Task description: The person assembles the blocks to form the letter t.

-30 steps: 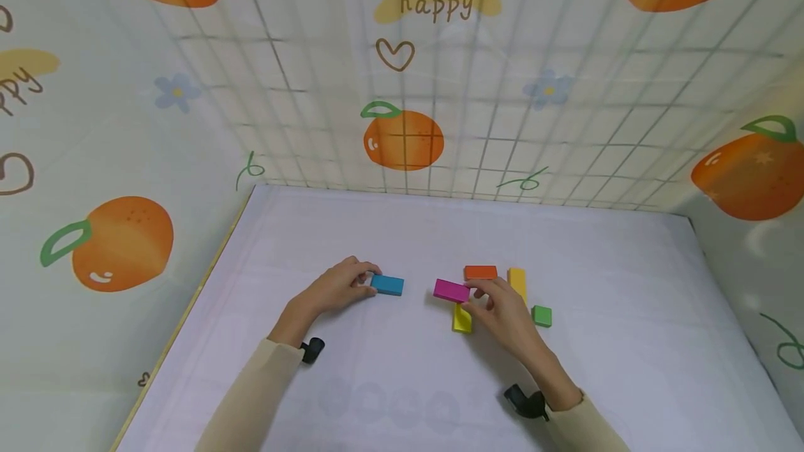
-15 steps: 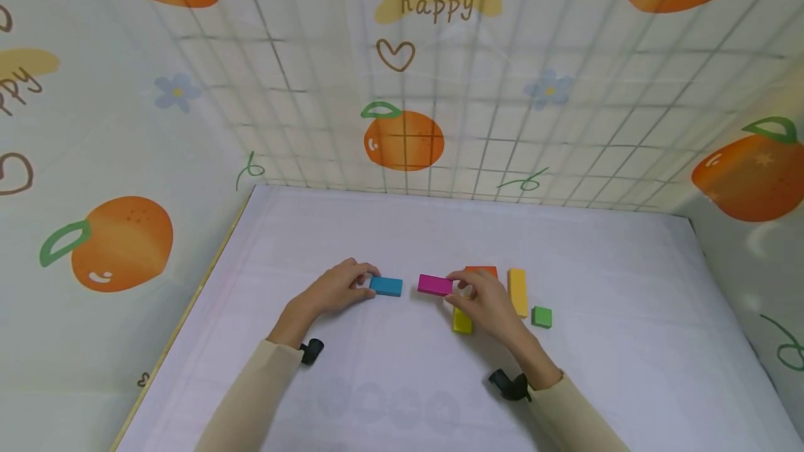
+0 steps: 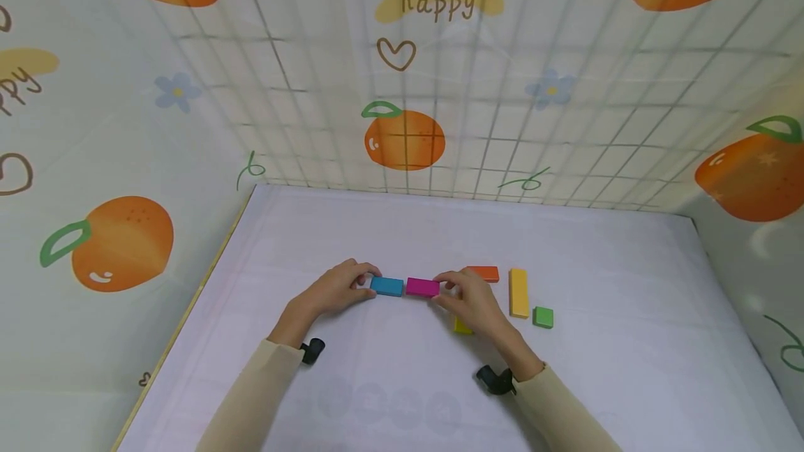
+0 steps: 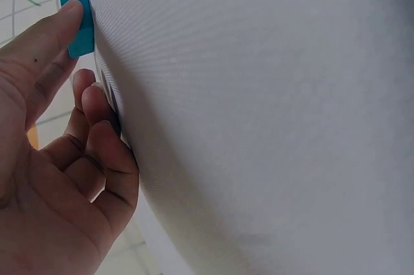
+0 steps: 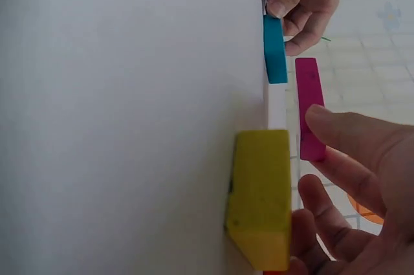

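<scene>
My left hand [image 3: 339, 287] pinches the left end of a blue block [image 3: 387, 287] between thumb and fingers; the block lies on the white table. In my right hand [image 3: 470, 300] a magenta block [image 3: 423, 287] is pinched by its right end. Seen from the right wrist, the magenta block [image 5: 310, 107] is held a little above the table, its far end near the blue block [image 5: 275, 48] with a small gap between them. A yellow block [image 3: 463, 326] lies partly hidden under the right hand, and an orange-red block [image 3: 484, 273] sits just behind it.
To the right of the right hand lie a long amber block [image 3: 518, 293] and a small green block [image 3: 543, 317]. A printed cloth [image 3: 314, 124] hangs behind the table [image 3: 597, 382] and at its sides.
My right hand has carried the magenta block leftward, from over the yellow block to close beside the blue one. The left hand and blue block have stayed almost in place.
</scene>
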The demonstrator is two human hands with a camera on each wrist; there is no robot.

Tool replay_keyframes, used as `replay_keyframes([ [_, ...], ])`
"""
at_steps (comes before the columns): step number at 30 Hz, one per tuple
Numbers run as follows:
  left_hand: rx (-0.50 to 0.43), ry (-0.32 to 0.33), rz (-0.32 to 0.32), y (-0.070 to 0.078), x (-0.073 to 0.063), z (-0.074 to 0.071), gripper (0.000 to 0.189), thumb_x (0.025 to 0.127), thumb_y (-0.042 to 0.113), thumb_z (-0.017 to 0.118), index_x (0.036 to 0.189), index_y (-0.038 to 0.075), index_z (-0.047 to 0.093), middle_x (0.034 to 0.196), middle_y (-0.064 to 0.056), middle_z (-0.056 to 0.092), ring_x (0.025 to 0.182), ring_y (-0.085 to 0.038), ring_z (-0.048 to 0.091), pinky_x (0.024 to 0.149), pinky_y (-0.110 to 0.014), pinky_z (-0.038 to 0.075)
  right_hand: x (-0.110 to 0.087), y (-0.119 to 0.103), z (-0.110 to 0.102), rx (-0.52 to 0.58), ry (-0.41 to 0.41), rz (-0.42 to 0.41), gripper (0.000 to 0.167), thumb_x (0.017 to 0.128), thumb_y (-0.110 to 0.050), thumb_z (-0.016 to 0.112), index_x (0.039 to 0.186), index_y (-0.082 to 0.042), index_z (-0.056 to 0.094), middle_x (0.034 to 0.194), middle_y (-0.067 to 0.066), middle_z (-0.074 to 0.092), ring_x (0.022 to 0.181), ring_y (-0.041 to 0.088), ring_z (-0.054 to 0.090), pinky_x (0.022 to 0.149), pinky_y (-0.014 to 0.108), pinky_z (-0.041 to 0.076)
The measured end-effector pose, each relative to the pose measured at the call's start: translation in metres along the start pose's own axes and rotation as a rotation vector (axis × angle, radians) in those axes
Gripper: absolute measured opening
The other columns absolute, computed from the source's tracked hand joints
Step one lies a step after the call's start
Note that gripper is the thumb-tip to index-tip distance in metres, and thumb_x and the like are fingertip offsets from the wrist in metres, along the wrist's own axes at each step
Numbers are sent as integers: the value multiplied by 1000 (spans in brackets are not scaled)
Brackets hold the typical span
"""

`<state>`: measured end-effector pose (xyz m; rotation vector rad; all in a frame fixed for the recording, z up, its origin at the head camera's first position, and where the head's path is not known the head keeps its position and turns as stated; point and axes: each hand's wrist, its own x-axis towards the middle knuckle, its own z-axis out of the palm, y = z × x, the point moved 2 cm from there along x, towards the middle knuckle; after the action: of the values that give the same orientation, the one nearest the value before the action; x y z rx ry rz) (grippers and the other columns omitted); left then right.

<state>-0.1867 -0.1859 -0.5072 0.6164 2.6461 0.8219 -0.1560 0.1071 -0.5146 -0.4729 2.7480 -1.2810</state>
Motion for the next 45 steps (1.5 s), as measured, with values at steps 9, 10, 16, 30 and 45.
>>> replay_keyframes([
  [9,-6,-10,0,-2,1,2,35,92,27,75,125,23,65,90,1,52,80,-14,47,70,-32,42,5,0,7,-38,0,-19,29,84,-19,82,112,-17,75,94,0,64,87,19,55,71,34,44],
  [10,-8,-11,-3,-2,1,2,35,92,27,75,125,23,65,90,1,52,80,-14,48,70,-32,42,5,0,8,-41,-2,-20,29,84,-19,83,112,-17,75,94,0,64,87,19,55,72,34,44],
  [16,-15,-14,-12,0,1,1,35,92,26,75,126,22,65,91,1,52,81,-15,48,71,-33,43,6,0,9,-45,-6,4,30,83,-19,84,111,-17,75,94,0,63,87,20,54,71,35,44],
  [30,-20,-20,-6,-1,2,0,35,92,25,75,125,23,64,91,1,52,81,-15,49,72,-33,43,7,-1,13,-87,0,17,30,82,-20,84,111,-18,75,93,1,62,83,20,54,69,34,43],
  [45,-17,-28,8,-5,3,0,35,93,25,74,126,21,64,89,3,52,81,-15,49,73,-34,43,10,0,18,-174,-9,47,32,82,-25,84,112,-21,73,92,-2,62,83,15,52,72,35,40],
])
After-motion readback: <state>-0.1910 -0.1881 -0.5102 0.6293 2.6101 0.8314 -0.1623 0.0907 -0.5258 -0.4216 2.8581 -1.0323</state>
